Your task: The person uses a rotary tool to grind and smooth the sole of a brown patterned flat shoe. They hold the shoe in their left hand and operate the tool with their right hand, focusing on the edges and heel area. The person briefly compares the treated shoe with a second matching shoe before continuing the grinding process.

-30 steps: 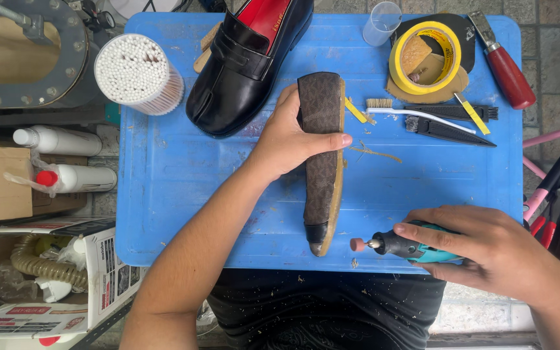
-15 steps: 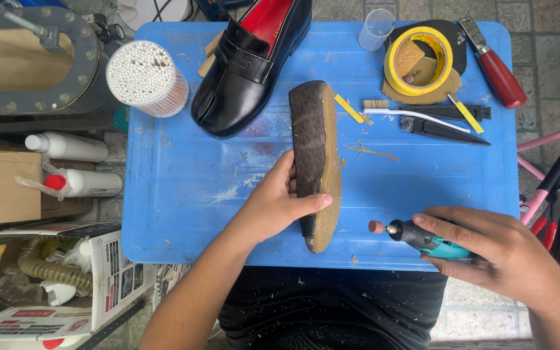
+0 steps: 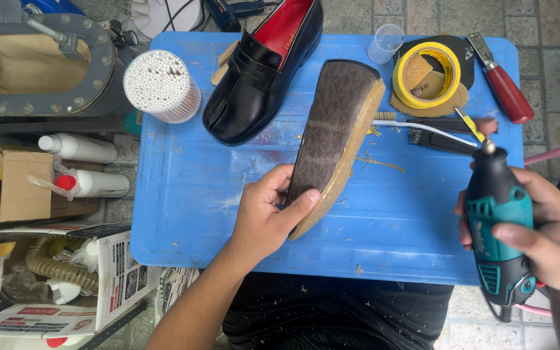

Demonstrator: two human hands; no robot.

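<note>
Since half a second ago, we see that the right hand (image 3: 552,240) has lifted the rotary tool (image 3: 500,227) from lying flat near the front edge of the surface to standing almost upright at the right side, and the shoe sole (image 3: 338,139) has been tilted so its far end leans to the right.

We look down on a blue plastic surface (image 3: 183,194) that fills the middle of the view. On it, the long shoe sole runs diagonally from near the left hand (image 3: 264,217) up toward the far right; it has a dark brown patterned face and a pale tan edge. The left hand is closed on the sole's near end, thumb pressed across the dark face and fingers curled behind. The sole's far end rests on the surface.

The right hand is wrapped firmly around the teal and black rotary tool, whose small tip points away from us. Tool and sole are apart, with bare blue surface between them.

Beyond the left hand, a glossy black loafer (image 3: 260,78) with a red lining lies at the far edge. Left of it stands a white tub of cotton swabs (image 3: 162,84). At the far right sit a roll of yellow tape (image 3: 426,74) and a red-handled knife (image 3: 503,91).
</note>
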